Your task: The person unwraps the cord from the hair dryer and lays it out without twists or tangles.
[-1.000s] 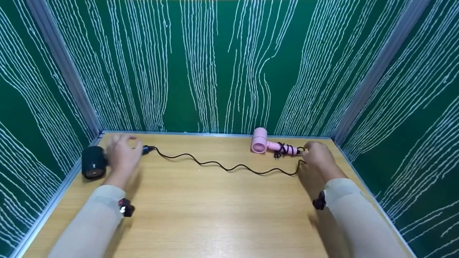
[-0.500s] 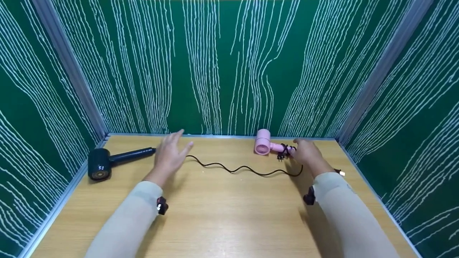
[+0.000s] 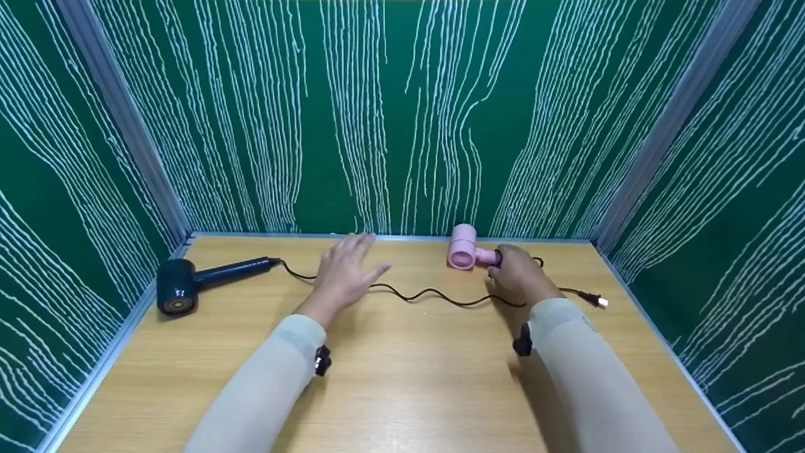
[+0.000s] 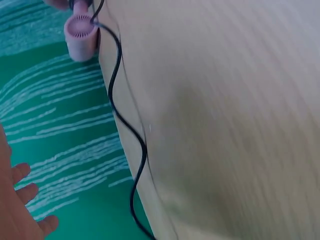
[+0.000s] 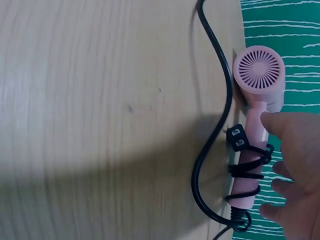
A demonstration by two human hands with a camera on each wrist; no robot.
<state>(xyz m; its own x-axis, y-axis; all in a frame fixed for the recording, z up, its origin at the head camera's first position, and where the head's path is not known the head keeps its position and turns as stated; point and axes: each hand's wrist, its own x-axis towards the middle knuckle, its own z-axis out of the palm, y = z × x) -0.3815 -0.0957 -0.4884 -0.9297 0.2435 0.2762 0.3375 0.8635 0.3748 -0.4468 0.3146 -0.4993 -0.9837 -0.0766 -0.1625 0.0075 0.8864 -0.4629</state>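
My left hand (image 3: 344,270) is held with fingers extended above the long black cord (image 3: 434,290) and hides part of it. That cord runs from the dark hair dryer (image 3: 177,286), lying at the left, to a plug (image 3: 594,299) at the right. Over the handle of the pink hair dryer (image 3: 463,246) is my right hand (image 3: 519,272). In the right wrist view its thumb is at the neck of the pink dryer, and the other fingertips are beside the handle, not wrapped round it. A second black cord (image 5: 245,169) with its own plug (image 5: 237,138) is wound round this handle.
The wooden table (image 3: 402,377) meets green walls (image 3: 327,157) with white wavy lines at the back and sides. Grey metal strips edge the table. The pink dryer is close to the back edge.
My left hand has moved rightward from the dark dryer to over the cord. My right hand has shifted left from the cord's plug end to the pink dryer's handle, uncovering the plug.
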